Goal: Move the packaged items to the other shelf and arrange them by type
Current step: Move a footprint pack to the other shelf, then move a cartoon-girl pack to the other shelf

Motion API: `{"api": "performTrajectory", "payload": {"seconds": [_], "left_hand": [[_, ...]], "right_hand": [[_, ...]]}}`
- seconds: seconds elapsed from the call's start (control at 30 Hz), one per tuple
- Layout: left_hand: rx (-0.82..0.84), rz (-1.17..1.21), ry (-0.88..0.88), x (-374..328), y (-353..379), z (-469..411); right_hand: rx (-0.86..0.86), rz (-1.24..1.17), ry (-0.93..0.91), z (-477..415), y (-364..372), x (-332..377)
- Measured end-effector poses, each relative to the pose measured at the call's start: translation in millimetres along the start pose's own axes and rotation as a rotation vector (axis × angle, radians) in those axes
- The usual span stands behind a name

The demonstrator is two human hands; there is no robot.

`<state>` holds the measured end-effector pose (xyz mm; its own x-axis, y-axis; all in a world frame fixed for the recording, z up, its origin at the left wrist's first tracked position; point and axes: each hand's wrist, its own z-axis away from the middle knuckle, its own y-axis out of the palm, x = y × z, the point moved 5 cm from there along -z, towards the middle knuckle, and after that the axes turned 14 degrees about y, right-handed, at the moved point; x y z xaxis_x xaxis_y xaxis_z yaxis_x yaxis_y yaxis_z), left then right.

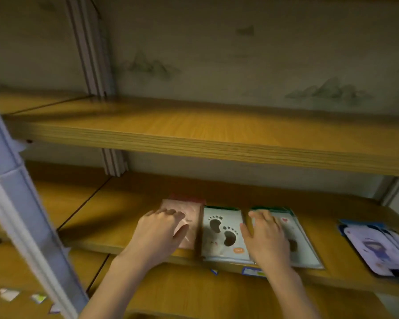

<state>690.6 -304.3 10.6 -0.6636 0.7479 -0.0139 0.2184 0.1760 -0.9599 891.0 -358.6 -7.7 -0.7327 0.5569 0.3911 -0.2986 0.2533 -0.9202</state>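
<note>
Risks first. Both shelves are smooth wood-grain laminate, flat, with thick front edges. The upper shelf (194, 134) is probably the target, but we can't confirm that. The packets sit on the middle shelf (115, 226), right up to its near lip, so a careless drag could send glossy film over the edge.

The purple packet stack (373, 247) at far right lies skewed and close to the lip, so we rate it most exposed.

The two green-edged footprint packets look like one type: flat rectangles of slick film. One (224, 236) lies between the hands, the other (302, 238) under the right hand. Lifted as a pile, they could shear apart.

The pink packet (189, 215) at left is soft, wrinkled film and likely buckles under a one-sided pull.

Left hand (157, 233): fingers bent on top of the pink packet, thumb across its film. Blur hides whether it pinches.

Right hand (265, 238): fingers straight and spread, flat on the right green packet, gripping nothing.
</note>
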Motion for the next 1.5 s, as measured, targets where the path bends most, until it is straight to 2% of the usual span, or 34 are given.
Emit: {"api": "performTrajectory", "payload": {"seconds": [0.13,0.47,0.6,0.73,0.9,1.07,1.3,1.5], "left_hand": [[-0.014,-0.036,-0.071,9.0,-6.2,14.8],[0.03,-0.126,-0.363,57.0,-33.2,112.7],[0.034,-0.158,-0.482,87.9,-45.8,165.0],[0.044,-0.198,-0.606,123.0,-55.8,217.2],[0.033,-0.204,-0.664,181.6,-74.6,278.3],[0.005,-0.225,-0.649,242.6,-95.0,340.9],[-0.032,-0.239,-0.664,318.1,-123.4,410.6],[-0.066,-0.229,-0.693,377.0,-132.7,441.5]], "right_hand": [[-0.004,0.032,-0.215,6.5,-8.1,24.1],[0.261,0.07,-0.737,72.6,29.5,142.0],[0.359,0.032,-0.882,107.3,41.0,191.1],[0.362,-0.047,-0.985,151.3,59.2,244.0],[0.372,-0.074,-1.057,215.8,101.4,320.0],[0.34,-0.062,-1.072,261.6,137.8,392.8],[0.343,-0.045,-0.964,302.1,184.4,485.2],[0.345,-0.017,-0.883,302.7,217.8,544.3]]}}
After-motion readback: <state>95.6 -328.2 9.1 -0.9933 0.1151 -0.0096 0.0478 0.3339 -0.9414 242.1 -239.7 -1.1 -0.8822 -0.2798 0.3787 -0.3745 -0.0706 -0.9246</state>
